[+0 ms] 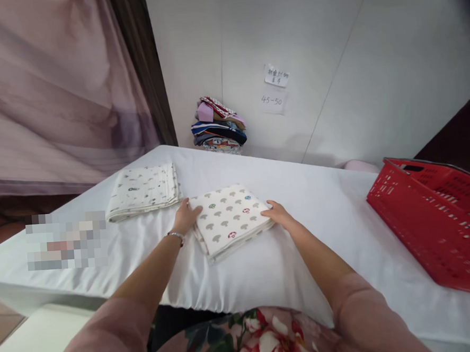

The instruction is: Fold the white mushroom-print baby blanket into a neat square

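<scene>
A folded white cloth (232, 218) printed with grey, red, blue and green mushroom shapes lies in front of me at a slant. My left hand (186, 215), with a bracelet at the wrist, grips its left edge, thumb on top. On the opposite edge, my right hand (279, 213) pinches the right corner, its thumb over the top layer. The fingers under the cloth are partly hidden. Just left of my left hand rests a second folded white cloth (144, 189) with a small dark print, its layers showing along the edges.
A white sheet covers the table (321, 218). On the right stands a red plastic basket (429, 228). Behind the table's far edge is a stack of folded fabrics (219, 126) against the wall. Paper notes (273, 100) hang there. A pinkish curtain (54, 91) hangs at left.
</scene>
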### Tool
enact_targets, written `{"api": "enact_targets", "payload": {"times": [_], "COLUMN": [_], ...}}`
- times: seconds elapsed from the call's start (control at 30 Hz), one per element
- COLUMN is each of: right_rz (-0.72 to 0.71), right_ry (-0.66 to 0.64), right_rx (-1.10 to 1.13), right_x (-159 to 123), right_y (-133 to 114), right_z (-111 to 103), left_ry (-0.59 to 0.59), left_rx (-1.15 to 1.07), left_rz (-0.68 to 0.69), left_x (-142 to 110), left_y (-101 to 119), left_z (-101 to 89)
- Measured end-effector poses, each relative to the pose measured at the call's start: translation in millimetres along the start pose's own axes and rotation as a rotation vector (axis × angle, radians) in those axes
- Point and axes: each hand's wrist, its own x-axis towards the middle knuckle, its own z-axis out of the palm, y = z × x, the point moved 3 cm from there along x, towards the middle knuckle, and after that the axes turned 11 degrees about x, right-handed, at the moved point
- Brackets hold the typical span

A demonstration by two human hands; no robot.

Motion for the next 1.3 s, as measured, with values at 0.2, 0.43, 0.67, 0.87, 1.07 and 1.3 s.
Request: {"api": "enact_targets", "payload": {"times": [0.2,0.43,0.67,0.87,1.07,1.3], "right_rz": [0.086,0.041,0.016,0.014,0.027,-0.005], "right_ry": [-0.009,0.008,0.047,0.029,0.011,0.029], "right_rx": [0.013,-0.137,-0.235,-0.243,-0.221,-0.161], "right_x": [-60,-39,-17,-27,-31,-24], "right_y": [31,28,18,21,17,14], "right_z": [-16,-17,0,-2,-2,7], "left_ry": [-0.107,-0.057,-0.2,-0.15,-0.171,-0.171], "left_rx": [-0.202,-0.161,0.072,0.097,0.118,0.168], "left_rz": [0.005,0.004,0.021,0.04,-0.016,-0.061], "left_x": [-10,-59,-110,-106,-106,-94], "left_y": [7,-5,1,5,-7,2], "left_z": [13.5,-15.5,-14.2,-11.8,-7.1,-9.6]}}
